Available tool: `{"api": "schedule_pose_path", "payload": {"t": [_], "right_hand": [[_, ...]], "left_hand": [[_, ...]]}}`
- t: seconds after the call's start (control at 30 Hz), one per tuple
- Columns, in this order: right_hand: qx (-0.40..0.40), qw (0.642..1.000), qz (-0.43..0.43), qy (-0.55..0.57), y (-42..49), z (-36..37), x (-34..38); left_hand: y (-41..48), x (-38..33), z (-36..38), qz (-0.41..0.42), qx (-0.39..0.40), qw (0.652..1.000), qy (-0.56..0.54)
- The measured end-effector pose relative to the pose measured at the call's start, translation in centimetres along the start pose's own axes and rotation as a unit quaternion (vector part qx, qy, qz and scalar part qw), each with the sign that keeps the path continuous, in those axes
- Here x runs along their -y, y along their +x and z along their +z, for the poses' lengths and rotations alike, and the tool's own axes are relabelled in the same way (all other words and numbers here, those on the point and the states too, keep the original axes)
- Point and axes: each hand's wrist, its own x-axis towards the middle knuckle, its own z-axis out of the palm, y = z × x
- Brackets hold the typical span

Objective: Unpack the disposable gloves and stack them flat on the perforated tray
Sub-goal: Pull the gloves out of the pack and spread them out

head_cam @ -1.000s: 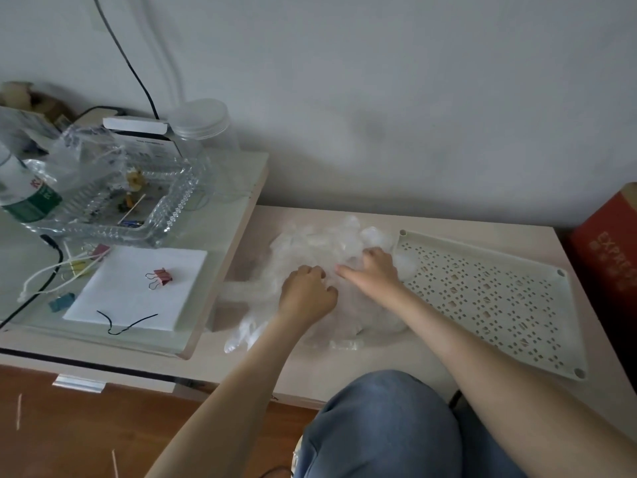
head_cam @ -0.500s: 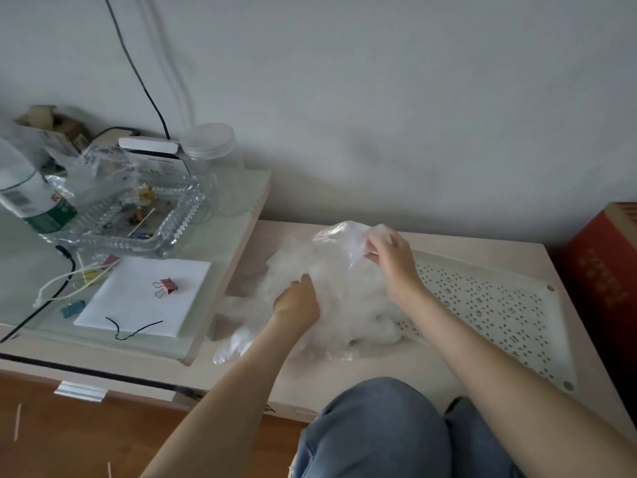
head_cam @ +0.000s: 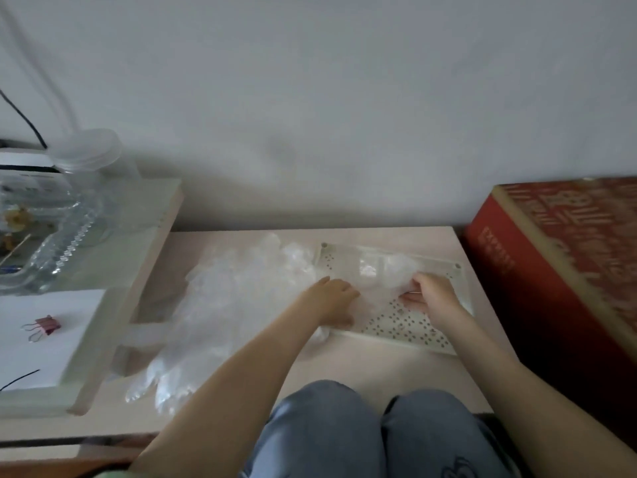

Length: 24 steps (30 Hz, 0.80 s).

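Observation:
A loose pile of clear disposable gloves (head_cam: 238, 305) lies on the beige table, left of the white perforated tray (head_cam: 406, 329). One clear glove (head_cam: 382, 274) is spread over the tray's far half. My left hand (head_cam: 331, 301) rests on the tray's left edge, pinching that glove's near left side. My right hand (head_cam: 431, 294) is over the middle of the tray, its fingers closed on the glove's right side.
A red cardboard box (head_cam: 565, 260) stands right of the table. A raised glass-topped shelf (head_cam: 113, 270) on the left carries a clear glass dish (head_cam: 51, 243), a jar (head_cam: 96, 160), white paper (head_cam: 41, 332) and a pink binder clip (head_cam: 44, 326). My knees (head_cam: 372, 432) are at the table's front edge.
My right hand has carried one glove from above the pile down onto the tray. My left hand left the pile and took the glove's other side. The view has shifted right.

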Motion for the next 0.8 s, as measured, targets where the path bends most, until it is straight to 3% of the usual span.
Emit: {"api": "schedule_pose_path", "payload": {"t": [0.2, 0.4, 0.57, 0.67, 0.8], "right_hand": [[-0.039, 0.997, -0.005, -0.071, 2.8, -3.0, -2.8], [0.049, 0.986, -0.063, -0.149, 3.9, -3.3, -2.6], [0.067, 0.97, -0.089, -0.217, 3.3, -0.8, -1.6], [0.046, 0.993, -0.04, -0.105, 2.8, 0.0, -0.8], [0.03, 0.994, 0.053, 0.086, 1.2, -0.7, -0.9]], "left_hand": [[0.3, 1.1, 2.4, -0.057, -0.016, 0.998, 0.03], [0.5, 2.2, 2.8, -0.097, 0.042, 0.993, 0.055], [0.0, 1.0, 2.1, -0.15, 0.059, 0.987, 0.007], [0.5, 0.6, 0.0, -0.193, 0.005, 0.979, -0.065], [1.6, -1.5, -2.0, -0.182, -0.164, 0.962, -0.125]]}}
